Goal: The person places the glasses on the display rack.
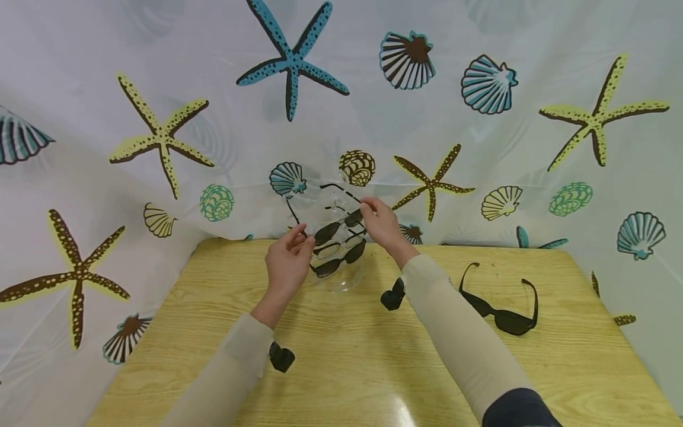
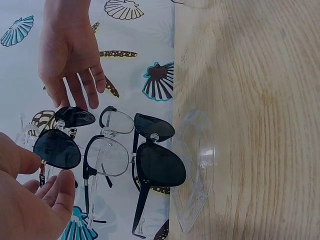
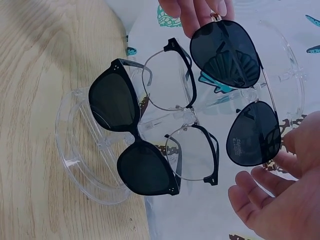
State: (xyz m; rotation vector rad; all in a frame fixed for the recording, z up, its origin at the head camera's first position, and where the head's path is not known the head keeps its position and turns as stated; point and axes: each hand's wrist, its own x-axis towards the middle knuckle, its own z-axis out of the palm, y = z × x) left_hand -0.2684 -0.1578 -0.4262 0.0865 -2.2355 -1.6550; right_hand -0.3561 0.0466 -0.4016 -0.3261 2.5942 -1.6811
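Note:
A clear display stand (image 3: 67, 150) holds black-framed sunglasses (image 3: 115, 102) on its lowest level. Half-rim eyeglasses (image 3: 167, 80) with clear lenses sit just above them. At the top are dark aviator sunglasses (image 1: 326, 233), their bridge overlapping the stand's clear upper post. My left hand (image 1: 290, 261) pinches the aviators' left temple near the hinge, between thumb and fingers. On the other side, my right hand (image 1: 381, 225) holds the right temple by its hinge, the other fingers extended in the left wrist view. Both temples point back toward the curtain.
Another pair of black sunglasses (image 1: 512, 320) lies with temples unfolded on the wooden table (image 1: 341, 362), right of the stand. A white curtain (image 1: 341, 130) printed with starfish and shells hangs behind and along both sides. Each wrist carries a small black camera (image 1: 281, 357).

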